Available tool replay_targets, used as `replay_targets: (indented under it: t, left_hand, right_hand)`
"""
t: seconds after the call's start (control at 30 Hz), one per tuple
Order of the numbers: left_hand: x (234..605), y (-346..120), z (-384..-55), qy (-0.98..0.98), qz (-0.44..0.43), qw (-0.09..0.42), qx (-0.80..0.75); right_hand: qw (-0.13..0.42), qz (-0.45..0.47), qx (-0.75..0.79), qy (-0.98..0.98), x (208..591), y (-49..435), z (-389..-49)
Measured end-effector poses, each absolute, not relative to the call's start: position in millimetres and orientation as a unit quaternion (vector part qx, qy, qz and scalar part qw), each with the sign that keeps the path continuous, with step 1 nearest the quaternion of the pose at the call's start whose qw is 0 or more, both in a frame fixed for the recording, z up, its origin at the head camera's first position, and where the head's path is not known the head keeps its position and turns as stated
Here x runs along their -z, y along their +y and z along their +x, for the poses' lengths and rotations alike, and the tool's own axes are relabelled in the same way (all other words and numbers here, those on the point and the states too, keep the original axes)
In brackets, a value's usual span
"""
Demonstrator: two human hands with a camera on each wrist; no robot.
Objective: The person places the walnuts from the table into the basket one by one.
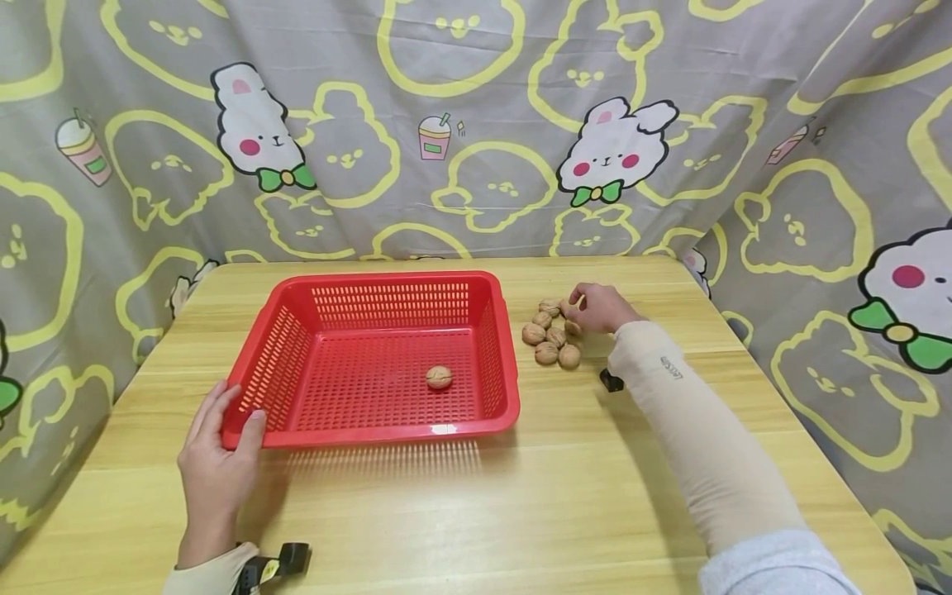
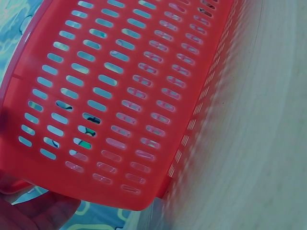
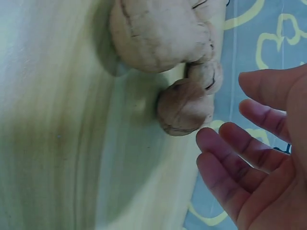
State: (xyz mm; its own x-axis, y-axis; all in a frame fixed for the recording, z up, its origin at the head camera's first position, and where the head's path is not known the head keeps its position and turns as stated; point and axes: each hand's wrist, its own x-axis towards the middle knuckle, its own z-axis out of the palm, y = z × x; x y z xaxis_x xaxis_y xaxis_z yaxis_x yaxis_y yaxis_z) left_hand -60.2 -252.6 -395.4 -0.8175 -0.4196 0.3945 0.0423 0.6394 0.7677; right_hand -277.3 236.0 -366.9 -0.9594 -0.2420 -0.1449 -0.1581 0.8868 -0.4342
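A red plastic basket with slotted walls stands on the left half of the table, and one walnut lies on its floor toward the right. My left hand grips the rim at the basket's near left corner, thumb on the front side and fingers along the left. Right of the basket, a cluster of several walnuts lies on the wood. My right hand is at the right edge of this cluster. In the right wrist view its fingers are spread and loosely bent beside a walnut, with nothing held.
The light wooden table stretches in front of the basket and to the right of the walnuts. A grey curtain with yellow outlines and rabbit prints hangs behind the table and along its sides.
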Motion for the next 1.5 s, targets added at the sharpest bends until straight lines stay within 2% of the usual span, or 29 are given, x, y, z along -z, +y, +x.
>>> replay_targets:
  t: [0.5,1.0,1.5]
  left_hand:
    - [393,-251,-59,-0.86,0.118,0.274,0.414]
    - [396,-252,-59,-0.854,0.11,0.286,0.42]
    - [394,-251,-59,-0.858,0.108,0.28,0.417]
  right_hand:
    - [0.136,-0.104,0.19,0.967,385,243,-278]
    - [0.117,-0.105,0.197,0.968,394,247,-281]
    - [0.116,-0.102,0.199,0.968,379,248,-275]
